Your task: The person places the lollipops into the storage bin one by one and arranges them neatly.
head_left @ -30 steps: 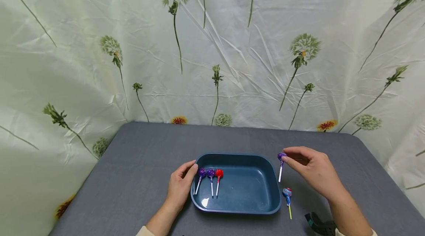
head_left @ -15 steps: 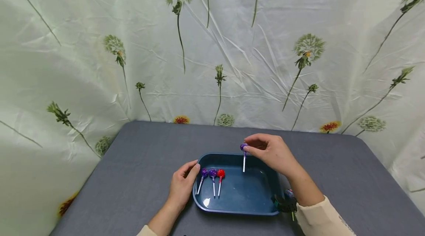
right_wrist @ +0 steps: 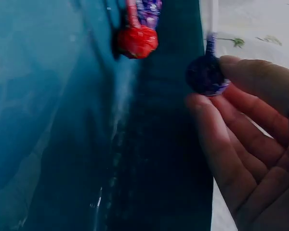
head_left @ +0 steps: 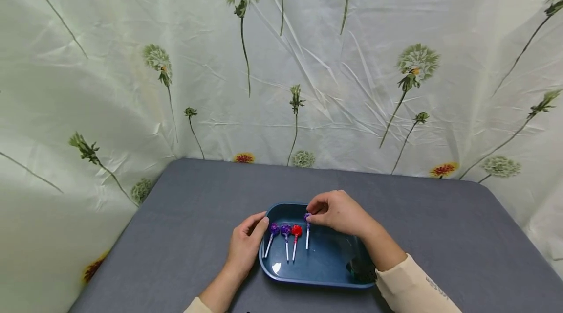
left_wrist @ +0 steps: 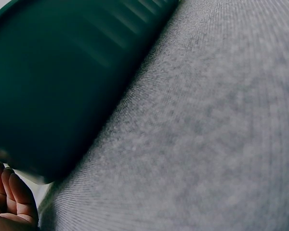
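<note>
A blue tray stands on the table, and my left hand holds its left end, thumb at the rim and fingers outside; in the left wrist view these fingers show by the tray's corner. Inside, at the left, lie two purple lollipops and a red lollipop side by side. My right hand pinches another purple lollipop by its wrapped head between thumb and fingers. Its white stick points down toward me, just right of the red one. The right wrist view shows this held lollipop close up.
Grey cloth covers the table. A floral curtain hangs behind and at the sides. A dark device on my right wrist overlaps the tray's right corner, and the sleeve covers the table beside it.
My right hand has carried the purple lollipop left from beside the tray to over its inside. The blue lollipop right of the tray is now hidden by that arm. My left hand stays.
</note>
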Demonstrator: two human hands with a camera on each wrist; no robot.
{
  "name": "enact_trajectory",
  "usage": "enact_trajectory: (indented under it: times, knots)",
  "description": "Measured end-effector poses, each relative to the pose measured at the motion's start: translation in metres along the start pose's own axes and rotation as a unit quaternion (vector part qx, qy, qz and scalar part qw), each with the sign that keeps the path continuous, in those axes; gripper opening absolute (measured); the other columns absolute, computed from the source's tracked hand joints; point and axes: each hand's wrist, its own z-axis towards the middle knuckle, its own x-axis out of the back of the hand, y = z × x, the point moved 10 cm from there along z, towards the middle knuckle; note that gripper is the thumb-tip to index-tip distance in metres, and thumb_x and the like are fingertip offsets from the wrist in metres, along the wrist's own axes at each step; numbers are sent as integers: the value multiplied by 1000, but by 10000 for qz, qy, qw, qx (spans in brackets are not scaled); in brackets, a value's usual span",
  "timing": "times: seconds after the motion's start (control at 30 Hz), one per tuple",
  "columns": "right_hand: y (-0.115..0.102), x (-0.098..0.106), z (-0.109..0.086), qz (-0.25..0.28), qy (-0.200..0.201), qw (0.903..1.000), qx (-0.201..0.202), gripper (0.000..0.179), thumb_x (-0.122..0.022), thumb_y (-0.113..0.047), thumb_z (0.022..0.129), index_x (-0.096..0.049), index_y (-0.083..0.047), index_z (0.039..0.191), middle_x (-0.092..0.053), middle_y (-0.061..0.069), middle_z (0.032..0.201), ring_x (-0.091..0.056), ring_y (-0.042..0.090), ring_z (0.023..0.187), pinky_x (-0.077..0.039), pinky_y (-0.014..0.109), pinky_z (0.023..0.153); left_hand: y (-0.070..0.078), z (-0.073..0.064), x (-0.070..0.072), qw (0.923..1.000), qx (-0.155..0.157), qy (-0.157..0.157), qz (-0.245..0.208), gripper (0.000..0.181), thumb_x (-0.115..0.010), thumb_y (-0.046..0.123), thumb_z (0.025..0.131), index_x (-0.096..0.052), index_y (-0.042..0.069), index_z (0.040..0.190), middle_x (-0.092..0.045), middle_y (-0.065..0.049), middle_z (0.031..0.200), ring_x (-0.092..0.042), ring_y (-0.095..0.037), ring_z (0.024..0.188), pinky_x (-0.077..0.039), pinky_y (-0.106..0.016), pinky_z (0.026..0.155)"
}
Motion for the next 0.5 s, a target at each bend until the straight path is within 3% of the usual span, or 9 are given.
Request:
enact_trajectory:
  times: [0.5]
  knots:
    - [3,-21,1,-516,-466,9976,-14,11,-82,-16,86,-78,-11,94,-75,-5,86,-67,5,77,-56,24,68,-4,1,-1,9997,79,62,203,31,-65,29,100,-74,11,123,-74,-8,123,-65,-22,114,-50,-30,98]
